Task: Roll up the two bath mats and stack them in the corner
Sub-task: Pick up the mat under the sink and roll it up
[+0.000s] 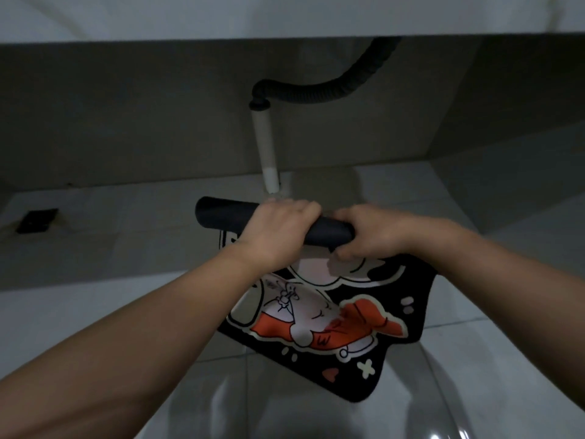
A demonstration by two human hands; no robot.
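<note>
A dark corrugated hose (332, 87) is curving down into a white drainpipe (265, 147), which is standing upright on the pale tiled floor (126, 217). A dark square floor drain (37, 220) is lying far left.

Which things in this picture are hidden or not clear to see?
- Head view: the middle of the rolled mat part is covered by the left hand and right hand.
- A second mat: none in view.
- The dark square on the floor is too dim to identify.
- The hose top is hidden behind the white ledge.
</note>
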